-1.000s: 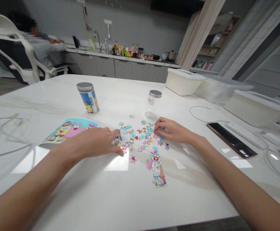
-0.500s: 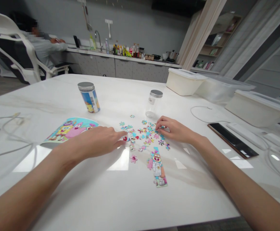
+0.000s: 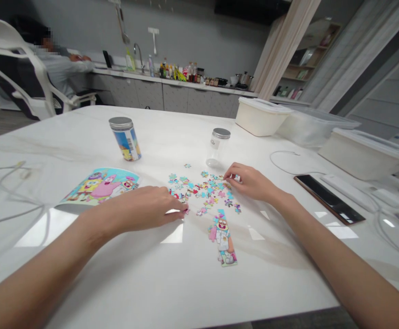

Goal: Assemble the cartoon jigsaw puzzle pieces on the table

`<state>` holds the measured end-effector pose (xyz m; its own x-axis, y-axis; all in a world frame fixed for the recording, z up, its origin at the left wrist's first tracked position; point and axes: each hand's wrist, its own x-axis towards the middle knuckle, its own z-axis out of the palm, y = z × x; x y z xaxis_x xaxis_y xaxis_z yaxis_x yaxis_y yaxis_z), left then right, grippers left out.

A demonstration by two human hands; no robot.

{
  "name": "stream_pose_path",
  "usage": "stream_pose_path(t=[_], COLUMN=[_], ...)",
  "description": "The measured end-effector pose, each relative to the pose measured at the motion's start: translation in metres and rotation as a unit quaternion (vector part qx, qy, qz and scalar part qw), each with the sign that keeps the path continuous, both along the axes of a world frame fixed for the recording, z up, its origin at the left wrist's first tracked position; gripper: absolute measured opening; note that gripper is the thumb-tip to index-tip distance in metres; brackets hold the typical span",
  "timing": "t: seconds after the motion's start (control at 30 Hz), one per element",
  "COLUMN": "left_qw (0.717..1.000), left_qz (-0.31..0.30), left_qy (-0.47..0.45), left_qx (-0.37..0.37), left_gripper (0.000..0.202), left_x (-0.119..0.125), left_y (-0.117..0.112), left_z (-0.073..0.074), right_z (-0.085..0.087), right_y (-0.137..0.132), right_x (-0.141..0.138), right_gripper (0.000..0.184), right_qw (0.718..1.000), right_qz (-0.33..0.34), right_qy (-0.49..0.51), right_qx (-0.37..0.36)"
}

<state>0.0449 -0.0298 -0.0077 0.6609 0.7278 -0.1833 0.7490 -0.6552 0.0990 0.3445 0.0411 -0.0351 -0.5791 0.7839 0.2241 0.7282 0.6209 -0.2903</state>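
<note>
My left hand (image 3: 151,205) reaches in from the left, thumb and index finger pinched on a pink puzzle piece (image 3: 187,210) at the near edge of a loose pile of puzzle pieces (image 3: 206,187). At the pile's right side, my right hand (image 3: 249,180) has its fingertips together; a bit of light blue puzzle piece shows between the fingers, mostly hidden. Closer to me lies a joined strip of puzzle (image 3: 224,240) with a cartoon figure in a white coat. A curled picture sheet (image 3: 105,185) with cartoon characters rests beyond my left forearm, which partly covers it.
Behind the pile stand a printed jar (image 3: 126,139) with a metal lid and a clear jar (image 3: 219,147). Lidded storage boxes (image 3: 261,118), a dark phone-like slab (image 3: 328,198) and cables are at right. More cables (image 3: 11,192) lie left. A person (image 3: 60,68) sits at the far counter.
My left hand has moved right and slightly nearer to me, closing on the pink piece that lay alone on the table. My right hand has shifted slightly up and right.
</note>
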Motion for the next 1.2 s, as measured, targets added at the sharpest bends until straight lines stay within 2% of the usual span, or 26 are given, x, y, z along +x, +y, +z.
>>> stream_pose_path(t=[0.1,0.23,0.5,0.67,0.8,0.93,1.07,1.2], left_qw=[0.999,0.999,0.999,0.996,0.994,0.989,0.986,0.985], left_qz=[0.025,0.026,-0.031,-0.060,-0.079,-0.107,-0.123,-0.118], left_qy=[0.023,0.026,-0.024,-0.057,-0.059,-0.025,-0.020,-0.015], left_qx=[0.021,0.028,0.003,-0.017,0.038,0.099,0.114,0.123], left_gripper=[0.036,0.036,0.032,0.027,0.024,0.032,0.034,0.031], left_x=[-0.004,-0.003,0.003,0.008,0.011,0.016,0.019,0.023], left_y=[0.003,0.003,-0.003,-0.006,-0.005,-0.006,-0.008,-0.013], left_z=[-0.004,-0.005,0.000,-0.001,-0.009,-0.016,-0.018,-0.016], right_z=[-0.001,-0.002,-0.004,-0.005,-0.007,-0.007,-0.010,-0.016], right_y=[0.001,0.001,0.002,0.002,0.002,-0.003,-0.010,-0.012], right_x=[0.001,0.000,0.000,0.000,0.001,-0.003,-0.012,-0.018], right_gripper=[0.015,0.016,0.020,0.021,0.022,0.031,0.042,0.044], right_qw=[1.000,1.000,0.999,0.999,0.999,0.997,0.990,0.988], right_qz=[-0.022,-0.021,0.026,0.031,0.039,0.070,0.128,0.125], right_qy=[-0.006,-0.005,-0.002,-0.003,0.004,0.016,-0.013,-0.032], right_qx=[-0.002,-0.010,-0.032,-0.036,-0.036,-0.028,-0.065,-0.090])
